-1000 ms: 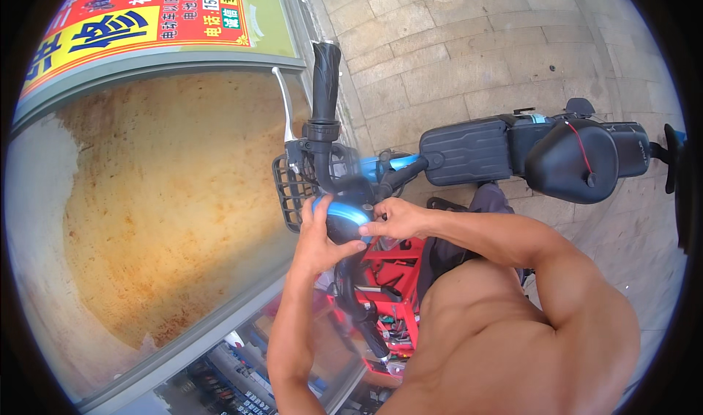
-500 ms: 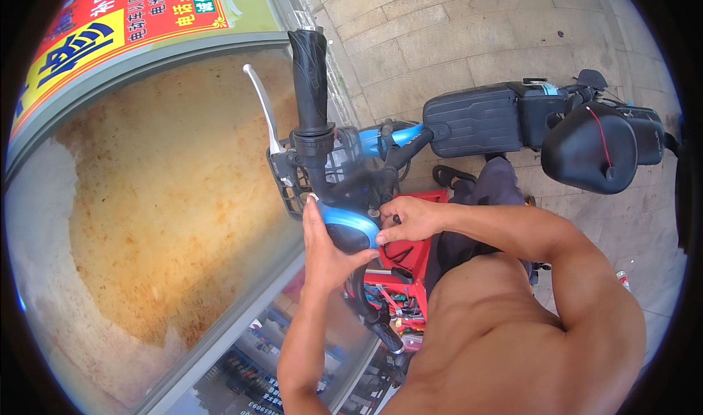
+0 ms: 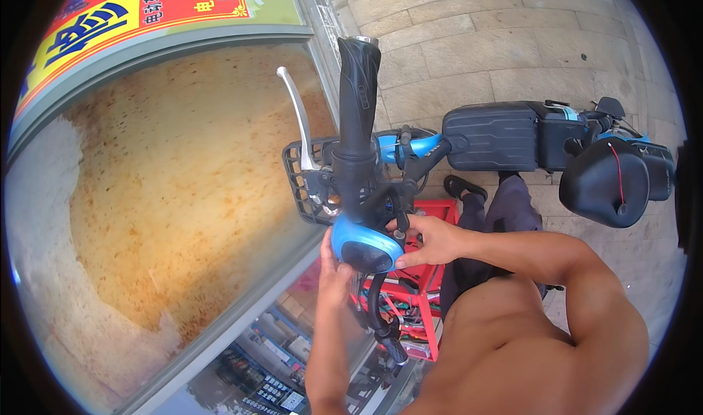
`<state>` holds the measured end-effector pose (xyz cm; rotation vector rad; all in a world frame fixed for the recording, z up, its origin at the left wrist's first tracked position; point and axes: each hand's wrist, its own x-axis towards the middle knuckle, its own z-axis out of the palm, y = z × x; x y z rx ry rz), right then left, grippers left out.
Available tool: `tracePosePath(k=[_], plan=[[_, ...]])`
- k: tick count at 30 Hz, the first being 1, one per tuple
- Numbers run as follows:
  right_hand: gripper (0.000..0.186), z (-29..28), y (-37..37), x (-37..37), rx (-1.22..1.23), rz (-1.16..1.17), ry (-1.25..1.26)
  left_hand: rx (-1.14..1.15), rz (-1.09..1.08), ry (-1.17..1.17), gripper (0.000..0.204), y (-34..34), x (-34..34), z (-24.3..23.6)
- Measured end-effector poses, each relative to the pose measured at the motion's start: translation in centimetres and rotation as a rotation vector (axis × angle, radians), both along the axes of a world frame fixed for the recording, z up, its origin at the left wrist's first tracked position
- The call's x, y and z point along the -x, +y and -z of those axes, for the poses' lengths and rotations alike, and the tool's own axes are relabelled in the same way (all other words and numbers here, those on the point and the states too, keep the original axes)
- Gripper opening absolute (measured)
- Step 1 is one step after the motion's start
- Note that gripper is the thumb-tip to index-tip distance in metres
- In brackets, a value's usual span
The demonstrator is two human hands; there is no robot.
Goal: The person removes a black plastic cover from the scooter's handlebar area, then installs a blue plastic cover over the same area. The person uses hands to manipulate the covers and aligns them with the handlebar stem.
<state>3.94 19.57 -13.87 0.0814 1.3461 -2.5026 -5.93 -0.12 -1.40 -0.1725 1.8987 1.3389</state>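
Note:
A blue display housing (image 3: pixel 347 234) with a dark oval panel (image 3: pixel 368 256) sits at the middle of an electric bike's handlebar. My left hand (image 3: pixel 335 277) grips its left edge, thumb bent near the lower rim. From the other side my right hand (image 3: pixel 437 241) holds the right edge, thumb on the rim by the panel and fingers partly hidden behind small black parts. Above the housing stands a black handlebar grip (image 3: pixel 357 96) with a silver brake lever (image 3: pixel 296 115). The other handlebar end (image 3: pixel 392 342) points down below my hands.
A black wire basket (image 3: pixel 299 184) is behind the handlebar. Below stands a red tool cart (image 3: pixel 425 320) holding tools. A glass-fronted shop counter (image 3: pixel 198 195) fills the left. The bike's black seat (image 3: pixel 606 184) is to the right, above paving (image 3: pixel 454 49).
The view has shifted, so the bike appears farther right and lower. My left thumb has drawn back from the panel's lower edge, and more of the dark panel shows. Both hands stay on the housing.

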Motion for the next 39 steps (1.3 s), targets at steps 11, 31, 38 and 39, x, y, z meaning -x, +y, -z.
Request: tracePosePath(k=[11,31,38,39], plan=[[0.077,0.3,-0.4,-0.2,0.161,-0.053,-0.086,0.283,-0.237,-0.541,0.045,1.2,7.3,3.5],[0.069,0.0,-0.7,-0.8,0.25,-0.071,-0.142,0.086,-0.296,-0.509,0.051,-2.5,7.1,5.3],[0.068,0.7,-0.5,-0.5,0.189,-0.053,-0.053,-0.045,-0.255,-0.428,0.06,-1.0,5.7,5.0],[0.067,0.5,-0.4,-0.4,0.179,-0.053,-0.055,-0.037,-0.256,-0.384,0.061,-0.6,5.4,5.2]])
